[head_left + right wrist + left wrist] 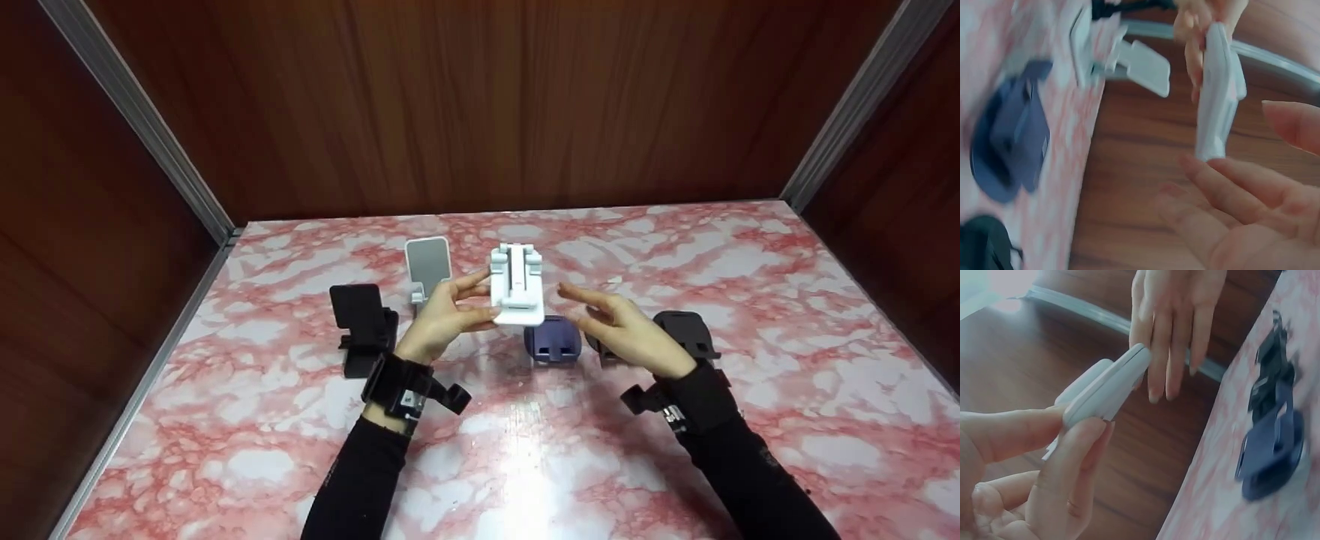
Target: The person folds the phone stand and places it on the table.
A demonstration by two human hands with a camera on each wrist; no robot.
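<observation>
A white folding phone stand (517, 289), folded flat, is held up above the table. My left hand (442, 315) pinches its left edge between thumb and fingers, as the left wrist view shows close up. To the right of the stand, my right hand (619, 326) is held with its fingers extended and thumb apart, nothing in its grasp. In the right wrist view its fingertips (1216, 163) overlap the lower end of the white stand (1219, 95). Below the held stand, a dark blue phone stand (553, 340) sits folded on the table.
Behind the left hand stands an unfolded white phone stand (429, 262) with a grey face. An unfolded black phone stand (360, 322) is to its left. Near the right wrist lies a folded black stand (686, 334), with another dark one partly hidden beneath the hand. Wooden panels (510, 105) enclose the marbled table (255, 450).
</observation>
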